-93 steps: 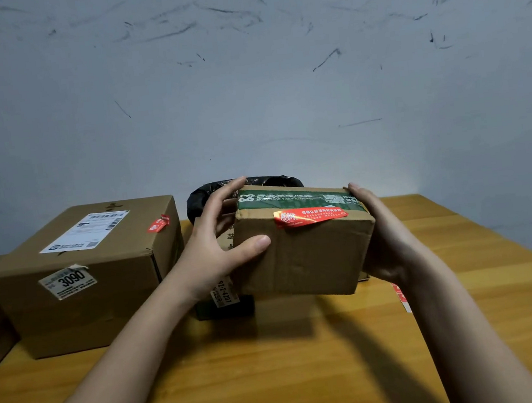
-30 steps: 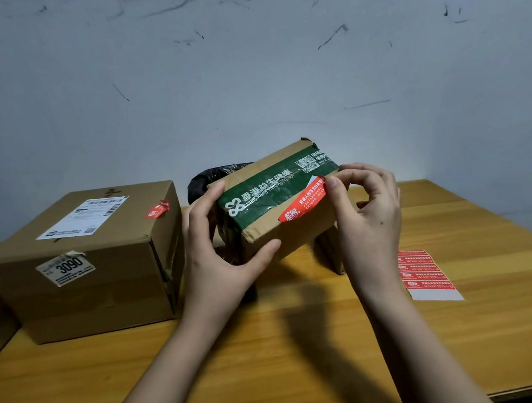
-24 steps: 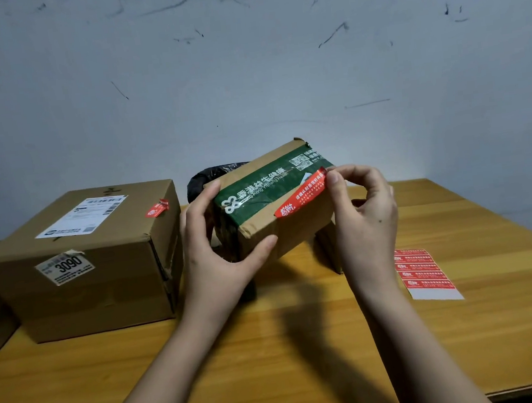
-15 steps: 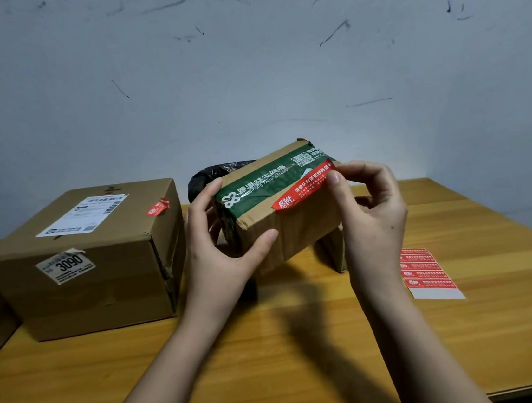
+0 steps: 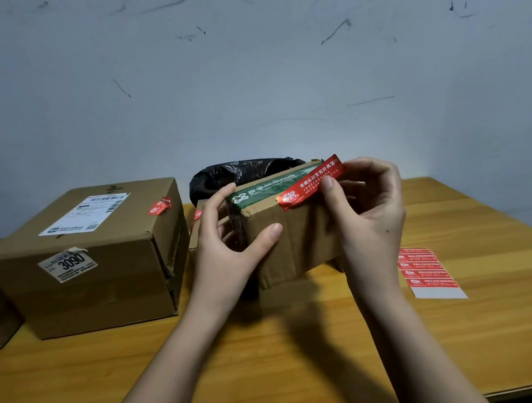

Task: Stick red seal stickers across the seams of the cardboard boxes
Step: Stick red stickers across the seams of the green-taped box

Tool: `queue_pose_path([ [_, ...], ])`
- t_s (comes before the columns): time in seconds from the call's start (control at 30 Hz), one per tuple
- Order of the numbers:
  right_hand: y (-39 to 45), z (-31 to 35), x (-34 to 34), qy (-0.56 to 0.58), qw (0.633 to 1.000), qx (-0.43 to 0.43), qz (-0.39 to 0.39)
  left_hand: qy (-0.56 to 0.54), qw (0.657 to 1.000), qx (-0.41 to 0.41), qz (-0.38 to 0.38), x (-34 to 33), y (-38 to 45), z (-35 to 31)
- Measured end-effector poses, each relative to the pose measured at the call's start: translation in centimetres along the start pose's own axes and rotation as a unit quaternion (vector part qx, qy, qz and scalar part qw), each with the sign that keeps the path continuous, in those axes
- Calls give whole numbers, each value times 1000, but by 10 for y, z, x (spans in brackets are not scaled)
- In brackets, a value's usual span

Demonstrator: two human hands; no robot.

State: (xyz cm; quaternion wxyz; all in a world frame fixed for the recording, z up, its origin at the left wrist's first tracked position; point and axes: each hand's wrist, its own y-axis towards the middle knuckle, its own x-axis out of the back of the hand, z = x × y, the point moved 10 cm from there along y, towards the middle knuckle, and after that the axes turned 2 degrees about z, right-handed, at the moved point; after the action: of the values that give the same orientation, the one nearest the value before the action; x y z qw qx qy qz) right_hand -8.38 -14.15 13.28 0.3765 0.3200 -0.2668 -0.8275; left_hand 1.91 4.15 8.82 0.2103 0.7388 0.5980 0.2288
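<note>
Head camera is showing my left hand (image 5: 229,238) gripping the small box (image 5: 292,238), its green tape reading "Hong Kong", above the wooden table (image 5: 276,365), while my right hand (image 5: 365,210) is pinching the red seal sticker (image 5: 309,184) at its top edge. I am seeing a big box (image 5: 92,264) labelled "3090" to the left and a sticker sheet (image 5: 428,272) to the right. A black bag (image 5: 241,174) is sitting half hidden behind.
</note>
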Motion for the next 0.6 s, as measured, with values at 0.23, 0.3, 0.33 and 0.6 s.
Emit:
queue_pose_path([
  [0.23, -8, 5, -11, -47, 997, 30, 44, -8, 1000, 24, 11, -6, -2, -2],
  [0.3, -10, 6, -11, -66, 996, 43, 46, -9, 1000, 25, 12, -7, -2, -1],
  [0.33, -11, 6, -11, -74, 995, 48, 46, -9, 1000, 25, 13, -7, -2, -1],
  [0.6, -13, 6, -14, -87, 994, 53, 43, -13, 999, 26, 20, -11, -2, -1],
])
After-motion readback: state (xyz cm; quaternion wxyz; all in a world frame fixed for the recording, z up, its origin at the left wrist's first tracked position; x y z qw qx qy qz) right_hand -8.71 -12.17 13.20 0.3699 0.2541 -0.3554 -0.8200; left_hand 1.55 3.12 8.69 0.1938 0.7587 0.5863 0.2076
